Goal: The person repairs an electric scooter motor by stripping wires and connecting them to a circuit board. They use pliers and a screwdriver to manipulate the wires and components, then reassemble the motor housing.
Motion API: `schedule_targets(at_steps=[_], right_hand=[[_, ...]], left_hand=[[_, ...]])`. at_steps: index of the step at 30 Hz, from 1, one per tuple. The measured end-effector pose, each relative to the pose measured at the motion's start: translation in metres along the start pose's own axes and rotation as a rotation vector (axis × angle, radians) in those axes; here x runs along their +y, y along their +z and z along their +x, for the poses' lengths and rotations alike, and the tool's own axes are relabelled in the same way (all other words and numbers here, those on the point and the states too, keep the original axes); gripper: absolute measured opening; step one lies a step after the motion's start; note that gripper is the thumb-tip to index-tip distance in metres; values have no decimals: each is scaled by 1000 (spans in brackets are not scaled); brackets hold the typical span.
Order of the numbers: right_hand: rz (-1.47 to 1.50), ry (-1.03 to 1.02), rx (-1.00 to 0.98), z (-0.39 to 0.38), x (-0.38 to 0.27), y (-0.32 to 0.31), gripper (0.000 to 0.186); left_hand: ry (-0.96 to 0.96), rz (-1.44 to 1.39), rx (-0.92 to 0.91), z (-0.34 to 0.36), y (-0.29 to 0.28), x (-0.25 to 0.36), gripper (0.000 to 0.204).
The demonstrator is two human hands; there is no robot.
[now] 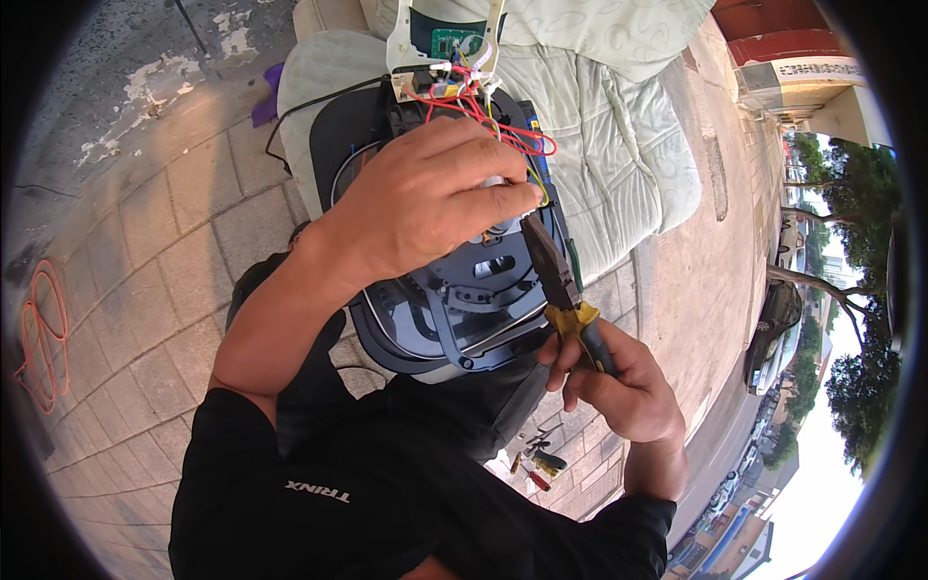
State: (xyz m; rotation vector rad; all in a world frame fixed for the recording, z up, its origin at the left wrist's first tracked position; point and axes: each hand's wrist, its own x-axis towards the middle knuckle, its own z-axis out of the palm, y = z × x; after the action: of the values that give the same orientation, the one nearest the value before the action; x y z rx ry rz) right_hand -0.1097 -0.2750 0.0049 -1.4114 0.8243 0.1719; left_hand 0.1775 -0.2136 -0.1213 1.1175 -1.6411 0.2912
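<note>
My left hand point(435, 193) is curled over a dark, opened appliance point(483, 309), fingertips closed beside a yellow-green wire; what they grip is mostly hidden. My right hand point(619, 387) grips pliers point(565, 290) with yellow and black handles, their jaws raised to just below my left fingertips. Above my hands are red, white and yellow wires point(522, 140), a small board with connectors point(416, 87), and a green circuit board point(449, 43) inside a white housing point(406, 29). Metal plates and a curved bracket show in the appliance's body.
Pale padded cushions point(628, 145) lie under and behind the appliance. Around me are paving point(155, 319), an orange cord point(43, 329), a purple item point(266, 106) and several hand tools point(541, 469) by my leg. A weathered wall point(97, 87) is at left; parked cars point(773, 333) and trees at right.
</note>
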Motion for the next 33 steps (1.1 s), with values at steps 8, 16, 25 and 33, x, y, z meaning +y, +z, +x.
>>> schedule_targets(at_steps=[8, 16, 25, 33], right_hand=[[-104, -23, 60, 3, 1, 2, 20], [-86, -2, 137, 6, 6, 8, 15], [-87, -42, 231, 8, 6, 18, 29], [-395, -11, 176, 7, 3, 6, 33]], left_hand=[[-12, -14, -12, 1, -2, 0, 30], [0, -34, -14, -1, -7, -13, 30], [46, 24, -105, 7, -15, -15, 30], [141, 1, -399, 40, -31, -17, 22]])
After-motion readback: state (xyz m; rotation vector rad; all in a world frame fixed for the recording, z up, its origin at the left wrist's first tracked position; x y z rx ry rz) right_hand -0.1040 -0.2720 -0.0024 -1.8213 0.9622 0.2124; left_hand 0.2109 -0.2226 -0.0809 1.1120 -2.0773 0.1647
